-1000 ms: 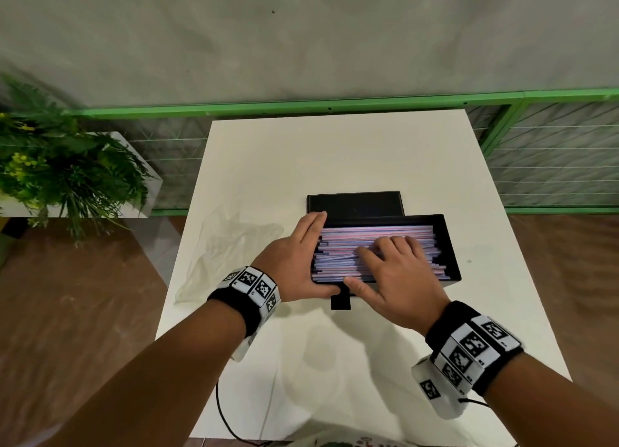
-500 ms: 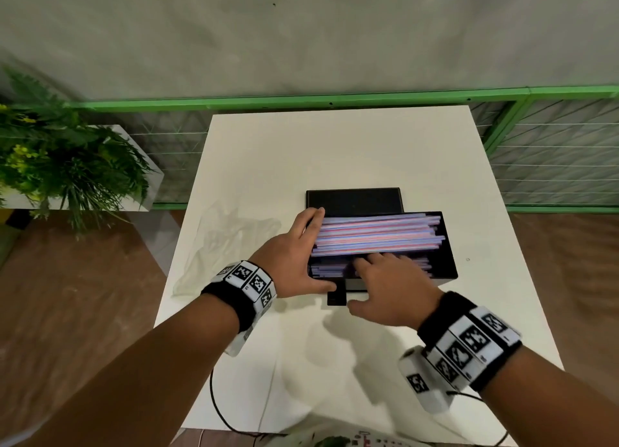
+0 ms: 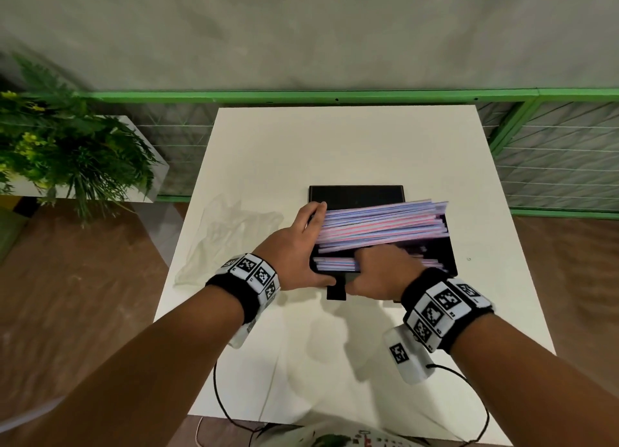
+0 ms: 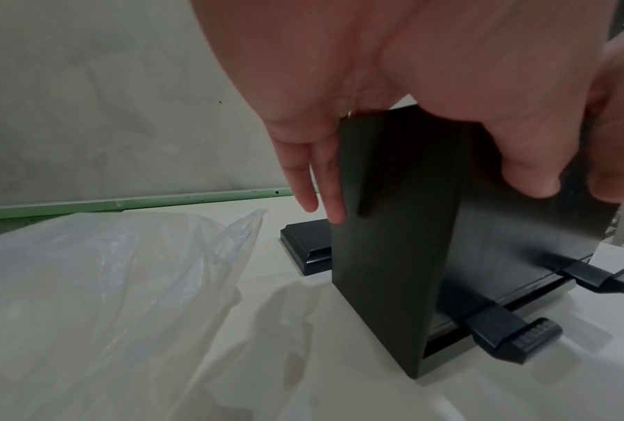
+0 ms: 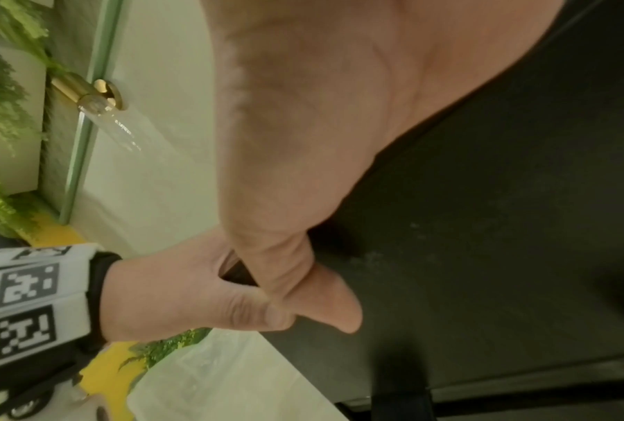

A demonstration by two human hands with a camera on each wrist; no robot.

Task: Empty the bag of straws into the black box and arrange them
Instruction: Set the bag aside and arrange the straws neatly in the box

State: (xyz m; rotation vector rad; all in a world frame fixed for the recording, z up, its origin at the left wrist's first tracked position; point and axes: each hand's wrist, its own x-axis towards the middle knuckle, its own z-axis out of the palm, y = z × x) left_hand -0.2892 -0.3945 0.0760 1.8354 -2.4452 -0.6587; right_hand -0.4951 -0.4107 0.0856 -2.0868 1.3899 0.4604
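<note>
The black box (image 3: 450, 265) stands on the white table (image 3: 335, 145), full of pink and purple straws (image 3: 382, 224). The upper layer of straws is raised and tilted, its right ends sticking out past the box's right wall. My left hand (image 3: 301, 245) braces the box's left end, with straight fingers (image 4: 325, 182) flat on the side wall (image 4: 393, 256) and the thumb on the front wall. My right hand (image 3: 378, 269) reaches over the front wall, fingers dug in beneath the raised straws and hidden there. Its thumb (image 5: 332, 307) lies on the box front (image 5: 501, 228).
The box's black lid (image 3: 355, 195) lies flat just behind it. The empty clear plastic bag (image 3: 231, 235) lies crumpled to the left. Two black latches (image 4: 512, 333) stick out at the box's front base. A plant (image 3: 67, 158) stands beyond the left table edge.
My right hand slid from on top of the straws to the front wall and dug under them. The upper straw layer rose and tilted to the right. The left hand stayed put.
</note>
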